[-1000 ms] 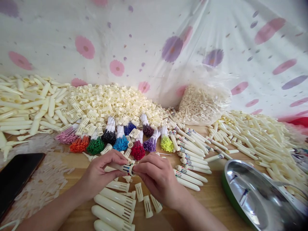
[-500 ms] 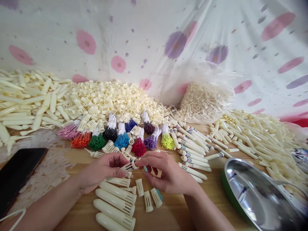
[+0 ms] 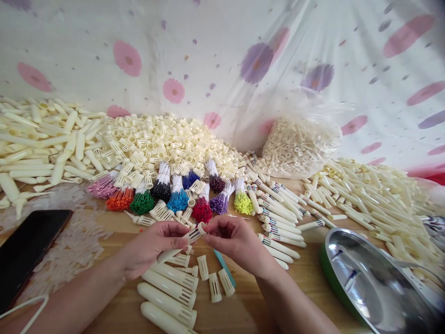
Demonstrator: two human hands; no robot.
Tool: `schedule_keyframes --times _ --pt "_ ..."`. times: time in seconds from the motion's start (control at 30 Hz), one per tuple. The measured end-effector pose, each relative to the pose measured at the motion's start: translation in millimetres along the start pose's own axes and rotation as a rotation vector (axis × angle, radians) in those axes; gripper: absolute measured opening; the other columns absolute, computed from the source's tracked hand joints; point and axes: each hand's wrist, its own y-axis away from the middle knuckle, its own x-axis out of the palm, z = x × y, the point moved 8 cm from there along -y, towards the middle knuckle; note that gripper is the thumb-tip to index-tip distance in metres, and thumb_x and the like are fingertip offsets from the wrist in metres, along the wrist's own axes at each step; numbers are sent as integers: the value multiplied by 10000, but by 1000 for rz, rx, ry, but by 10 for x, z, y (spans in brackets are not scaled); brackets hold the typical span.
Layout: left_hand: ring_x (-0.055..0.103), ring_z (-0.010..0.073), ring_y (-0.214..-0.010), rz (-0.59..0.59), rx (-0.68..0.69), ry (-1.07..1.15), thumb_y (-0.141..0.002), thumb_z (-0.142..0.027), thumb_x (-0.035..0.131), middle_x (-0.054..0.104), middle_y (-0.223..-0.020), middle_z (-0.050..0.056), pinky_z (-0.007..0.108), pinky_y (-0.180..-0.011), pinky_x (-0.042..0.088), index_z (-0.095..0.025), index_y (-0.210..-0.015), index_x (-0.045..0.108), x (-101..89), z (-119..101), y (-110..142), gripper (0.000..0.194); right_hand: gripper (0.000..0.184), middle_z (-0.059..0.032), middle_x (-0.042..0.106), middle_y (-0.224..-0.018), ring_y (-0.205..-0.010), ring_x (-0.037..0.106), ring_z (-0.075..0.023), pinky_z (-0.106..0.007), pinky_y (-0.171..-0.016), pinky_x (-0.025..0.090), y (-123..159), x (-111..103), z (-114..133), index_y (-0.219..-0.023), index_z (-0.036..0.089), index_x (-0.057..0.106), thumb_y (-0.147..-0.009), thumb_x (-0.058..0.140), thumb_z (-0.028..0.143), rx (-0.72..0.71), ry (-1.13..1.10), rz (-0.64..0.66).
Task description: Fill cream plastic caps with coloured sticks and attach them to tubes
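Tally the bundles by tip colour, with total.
Pink bundle: 1
Orange bundle: 1
Green bundle: 1
Black bundle: 1
Light blue bundle: 1
Dark blue bundle: 1
Red bundle: 1
Maroon bundle: 1
Purple bundle: 1
Yellow bundle: 1
Total: 10

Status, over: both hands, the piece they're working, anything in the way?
Left hand gripping cream slotted plastic tube, tilted. Right hand at its slotted end. Nothing visibly blocking; thin teal strip, loose cream slotted plastic collars nearby.

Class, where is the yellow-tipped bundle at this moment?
In the head view, the yellow-tipped bundle is just right of centre, beyond the right hand, between the purple-tipped bundle on its left and a cream barrel on its right.
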Motion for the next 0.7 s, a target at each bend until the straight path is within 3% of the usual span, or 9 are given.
schedule_keyframes --times 0.1,0.17,0.27,0.57,0.7 --pt "657 110 -588 -15 26 12 -381 -207 917 744 -641 0 184 -583 499 -152 -681 724 -7 -17 -16 361 89 3 543 -649 -554 473 -101 -226 -507 365 55 -38 212 -787 159 639 -749 558 153 -188 317 -131" --pt "654 106 -589 -10 28 12 -397 -190 914 740 -637 -1 174 -576 497 -150 -680 725 -2 -23 -24 343 120 -10 553 -683 -567 481 -108 -232 -524 374 96 1 341 -805 159 633 -766 532 108 -316 482 -150" --pt "651 109 -592 2 37 13 -412 -190 911 732 -635 -7 177 -573 502 -154 -675 721 4 -42 -22 326 126 -20 575 -734 -606 504 -117 -235 -558 399 116 27 413 -830 168 610 -793 520 88 -415 528 -141" --pt "635 92 -579 117 -10 71 -474 -205 894 706 -641 -14 156 -540 484 -152 -709 726 15 1 -48 294 105 4 561 -714 -639 526 -116 -226 -589 440 20 -39 338 -817 182 598 -792 562 87 -395 350 -120" --pt "647 112 -618 134 -24 57 -457 -239 899 721 -679 6 190 -601 498 -148 -706 727 11 13 -66 316 94 2 581 -741 -651 539 -116 -231 -606 452 1 -67 332 -830 188 605 -795 591 101 -367 321 -119"
